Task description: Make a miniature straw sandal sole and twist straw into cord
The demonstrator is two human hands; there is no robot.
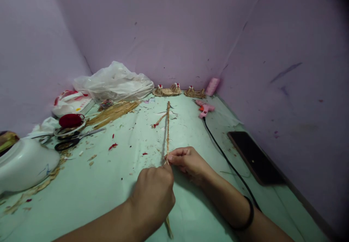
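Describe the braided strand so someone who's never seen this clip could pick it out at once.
On the pale green surface, look to the middle, between the flat straw bundle and the pink glue gun. The braided strand stretches forward from the left hand and right hand. Unlike that bundle, it is narrow and plaited, with a short red-tipped piece meeting it on the left.

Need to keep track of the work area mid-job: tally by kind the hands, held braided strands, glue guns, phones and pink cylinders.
Hands: 2 (left hand, right hand)
Held braided strand: 1
Glue gun: 1
Phone: 1
Pink cylinder: 1
Total: 6
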